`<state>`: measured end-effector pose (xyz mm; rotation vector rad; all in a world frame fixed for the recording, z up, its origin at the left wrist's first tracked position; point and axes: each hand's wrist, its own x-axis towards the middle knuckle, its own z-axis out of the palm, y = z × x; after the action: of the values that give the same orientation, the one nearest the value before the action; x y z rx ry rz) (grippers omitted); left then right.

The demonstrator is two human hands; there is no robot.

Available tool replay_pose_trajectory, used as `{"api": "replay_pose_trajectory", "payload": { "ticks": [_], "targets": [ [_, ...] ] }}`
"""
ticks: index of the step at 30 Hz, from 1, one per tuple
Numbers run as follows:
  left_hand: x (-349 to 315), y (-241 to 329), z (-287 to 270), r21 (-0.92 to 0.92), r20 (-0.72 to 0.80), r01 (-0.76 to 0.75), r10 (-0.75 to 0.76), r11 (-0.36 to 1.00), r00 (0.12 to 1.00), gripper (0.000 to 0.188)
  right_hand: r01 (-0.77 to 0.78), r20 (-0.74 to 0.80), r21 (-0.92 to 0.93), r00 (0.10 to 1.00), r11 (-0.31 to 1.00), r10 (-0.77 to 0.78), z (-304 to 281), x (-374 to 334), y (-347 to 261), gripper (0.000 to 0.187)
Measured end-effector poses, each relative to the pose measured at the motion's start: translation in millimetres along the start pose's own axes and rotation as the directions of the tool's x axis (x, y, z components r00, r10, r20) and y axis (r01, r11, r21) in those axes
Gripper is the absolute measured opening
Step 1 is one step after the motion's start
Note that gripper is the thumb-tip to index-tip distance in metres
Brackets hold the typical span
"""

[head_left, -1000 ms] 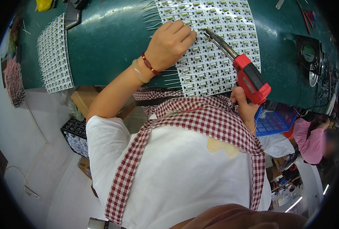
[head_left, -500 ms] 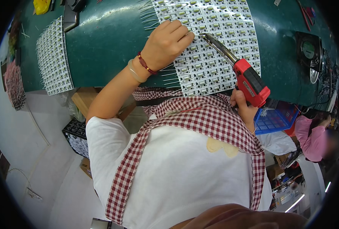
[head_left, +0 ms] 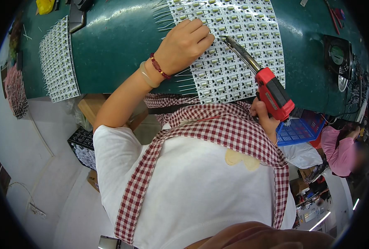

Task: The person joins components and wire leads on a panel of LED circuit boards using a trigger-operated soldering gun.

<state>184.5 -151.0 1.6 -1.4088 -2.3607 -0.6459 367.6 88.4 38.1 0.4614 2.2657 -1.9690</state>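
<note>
Over the left part of a large white circuit board panel (head_left: 238,79) is my left hand (head_left: 188,43), its fingers curled together in a pinch. What the fingertips hold is hidden. Rows of small components cover the panel, and thin white wires (head_left: 188,85) stick out along its left edge. My right hand (head_left: 264,115) grips a red and black soldering gun (head_left: 274,94) from below. The gun's dark tip points up and left, just right of my left fingertips and close to the panel; contact I cannot tell.
On the green table (head_left: 114,50), a second wired panel (head_left: 59,62) lies at the left. Pink wires (head_left: 15,91) hang past the far-left edge. A black round-dialled device (head_left: 337,54) stands right. Below the table are a blue crate (head_left: 303,128) and a person in a pink sleeve (head_left: 334,151).
My left hand has shifted slightly up and to the right. The soldering gun has tilted a little, its body slightly lower, with its tip still beside my left fingers.
</note>
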Motion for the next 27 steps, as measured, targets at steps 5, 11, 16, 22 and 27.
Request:
{"api": "replay_pose_trajectory", "payload": {
  "ticks": [5,11,16,22,27],
  "targets": [
    [1,1,-1,0.010,0.000,-0.001,0.001,1.000,1.000,0.024,-0.026,0.011,-0.013,1.000,1.000,0.026,1,0,-1,0.019],
    [0,2,1,-0.002,-0.019,0.012,-0.012,1.000,1.000,0.023,-0.060,0.080,-0.166,0.994,0.984,0.074,-12,-1,12,0.017],
    [0,2,1,0.013,-0.010,0.013,-0.013,1.000,1.000,0.019,-0.089,0.079,-0.034,0.993,0.995,0.092,-8,-4,1,0.015],
    [1,4,0,0.006,0.000,0.028,-0.028,1.000,1.000,0.024,0.006,0.027,-0.003,1.000,1.000,-0.006,-2,-2,3,0.037],
    [3,11,-2,0.040,0.046,0.067,-0.069,0.997,0.997,0.025,0.066,0.059,0.009,0.996,0.998,-0.067,-5,0,9,0.039]
  ]
}}
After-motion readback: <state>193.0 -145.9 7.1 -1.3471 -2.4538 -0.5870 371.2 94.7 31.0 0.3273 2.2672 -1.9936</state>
